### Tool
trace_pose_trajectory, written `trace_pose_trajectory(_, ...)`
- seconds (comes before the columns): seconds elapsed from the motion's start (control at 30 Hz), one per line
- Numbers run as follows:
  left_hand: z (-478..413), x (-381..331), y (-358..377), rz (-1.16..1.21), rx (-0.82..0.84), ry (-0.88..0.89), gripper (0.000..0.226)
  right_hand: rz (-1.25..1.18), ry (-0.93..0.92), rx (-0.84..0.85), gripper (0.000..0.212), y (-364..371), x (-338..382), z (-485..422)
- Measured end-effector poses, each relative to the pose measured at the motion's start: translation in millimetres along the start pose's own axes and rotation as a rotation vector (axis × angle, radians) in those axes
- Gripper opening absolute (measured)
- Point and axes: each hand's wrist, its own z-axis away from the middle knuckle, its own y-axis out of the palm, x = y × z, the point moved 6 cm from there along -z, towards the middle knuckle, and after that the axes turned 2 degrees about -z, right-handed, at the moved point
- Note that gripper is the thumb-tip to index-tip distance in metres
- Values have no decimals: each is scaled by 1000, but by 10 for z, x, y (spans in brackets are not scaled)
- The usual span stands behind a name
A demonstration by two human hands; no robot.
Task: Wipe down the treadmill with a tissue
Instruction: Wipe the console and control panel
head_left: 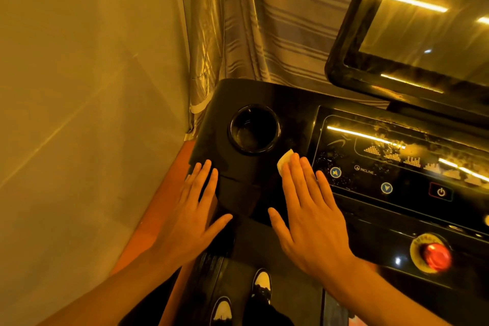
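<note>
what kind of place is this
Likely a home room, not a gym, though unsure: the treadmill console with its cup holder and red stop button sits close to a striped curtain and a plain wall.

Striped curtain (pixel 264 21) (pleated) hangs beside plain wall (pixel 79 61).

The glossy black treadmill console (pixel 254 92) is carrying a small white tissue (pixel 284 162), which is lying just below and right of the round cup holder (pixel 254 128) sunk into its top. The right hand (pixel 309 209) is pressing flat on the tissue, and the left hand (pixel 190 209) is resting flat near the console's left edge.
</note>
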Motion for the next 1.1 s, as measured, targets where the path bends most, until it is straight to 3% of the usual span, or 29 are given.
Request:
trace_pose_trajectory(0.2,13,7,7,-18,-9,-7,77,8,149,-12,80,-211,-359,-841)
trace_pose_trajectory(0.43,6,15,5,-25,-4,-6,76,-20,-75,85,82,13,65,-107)
trace_pose_trajectory(0.63,9,15,15,-41,8,-5,75,-6,75,12,85,-176,-275,-1052)
trace_pose_trajectory(0.87,11,27,14,-98,14,11,71,-7,-43,80,91,-65,-138,-420)
trace_pose_trajectory(1.0,9,34,26,-133,17,11,70,-10,114,-11,95,-257,-408,-1174)
trace_pose_trajectory(1.1,14,34,25,-150,23,10,71,-34,103,16,96,-199,-259,-947)
